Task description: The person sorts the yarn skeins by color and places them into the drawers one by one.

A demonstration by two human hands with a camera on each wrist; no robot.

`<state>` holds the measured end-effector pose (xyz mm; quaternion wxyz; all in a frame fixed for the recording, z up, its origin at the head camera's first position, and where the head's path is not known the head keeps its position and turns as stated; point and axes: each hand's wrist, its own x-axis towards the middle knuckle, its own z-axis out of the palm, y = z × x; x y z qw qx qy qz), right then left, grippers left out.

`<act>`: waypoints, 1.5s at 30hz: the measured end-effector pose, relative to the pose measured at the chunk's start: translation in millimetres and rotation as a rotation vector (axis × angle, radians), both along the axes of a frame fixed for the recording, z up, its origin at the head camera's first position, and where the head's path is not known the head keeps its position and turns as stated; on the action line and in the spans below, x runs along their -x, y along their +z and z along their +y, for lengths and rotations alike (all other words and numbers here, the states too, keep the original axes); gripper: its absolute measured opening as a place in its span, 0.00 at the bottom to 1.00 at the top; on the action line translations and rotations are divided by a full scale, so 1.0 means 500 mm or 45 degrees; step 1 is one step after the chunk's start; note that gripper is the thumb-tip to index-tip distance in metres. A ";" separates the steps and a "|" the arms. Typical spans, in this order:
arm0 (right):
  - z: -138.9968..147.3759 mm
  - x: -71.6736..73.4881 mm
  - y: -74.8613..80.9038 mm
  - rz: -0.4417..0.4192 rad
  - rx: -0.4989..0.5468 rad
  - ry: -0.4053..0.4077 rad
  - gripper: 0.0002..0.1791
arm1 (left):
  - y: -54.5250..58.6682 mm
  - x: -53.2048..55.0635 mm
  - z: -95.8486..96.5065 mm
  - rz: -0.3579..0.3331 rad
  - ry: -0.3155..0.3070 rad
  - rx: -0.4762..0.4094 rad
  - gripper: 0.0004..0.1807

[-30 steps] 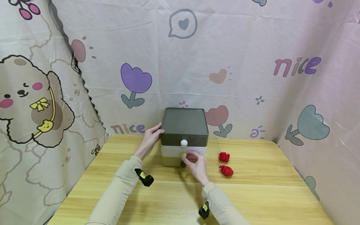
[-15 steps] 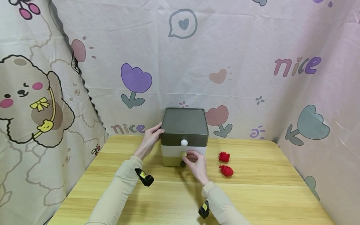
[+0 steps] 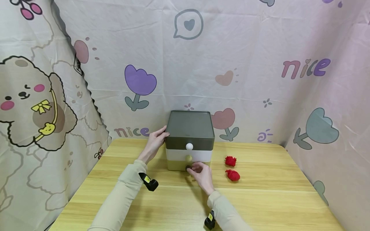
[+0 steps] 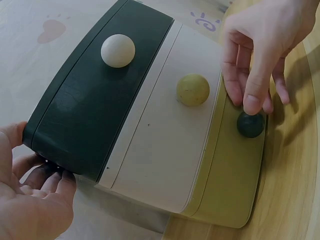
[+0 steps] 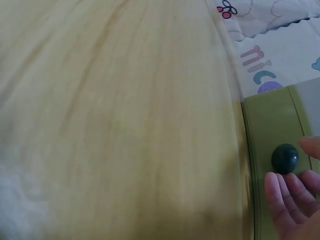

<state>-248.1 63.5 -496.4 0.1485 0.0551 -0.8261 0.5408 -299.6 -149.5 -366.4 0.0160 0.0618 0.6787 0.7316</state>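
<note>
A small three-tier drawer box (image 3: 189, 124) stands at the back of the table, its drawer fronts dark green, white and olive. My left hand (image 3: 155, 142) grips the upper left front corner of the box, thumb near the top edge and fingers on the side. On the fronts are a white knob (image 4: 118, 50), an olive knob (image 4: 193, 90) and a dark green knob (image 4: 250, 124). My right hand (image 3: 201, 175) is at the dark green knob on the bottom drawer. Its thumb and fingertips surround that knob loosely, with a gap visible in the right wrist view.
Two small red figures, one spiky (image 3: 230, 161) and one rounder (image 3: 233, 175), lie on the wooden table (image 3: 260, 205) to the right of the box. A printed cloth (image 3: 185, 64) hangs behind the table and along both sides.
The white middle drawer, slightly out a second ago, has gone flush. My right hand has left the olive knob and moved down to the dark green one. My left hand has stayed put.
</note>
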 end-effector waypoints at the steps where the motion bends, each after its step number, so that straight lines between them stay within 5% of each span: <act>1: 0.000 0.000 -0.002 -0.002 -0.010 -0.006 0.15 | 0.000 0.001 0.000 0.001 0.001 -0.001 0.31; 16: -0.009 0.002 -0.024 -0.087 0.064 -0.015 0.14 | 0.001 -0.001 0.001 -0.026 0.021 0.023 0.30; 45: -0.026 0.004 -0.029 -0.063 0.047 -0.127 0.11 | 0.004 -0.006 0.002 0.008 -0.004 0.005 0.31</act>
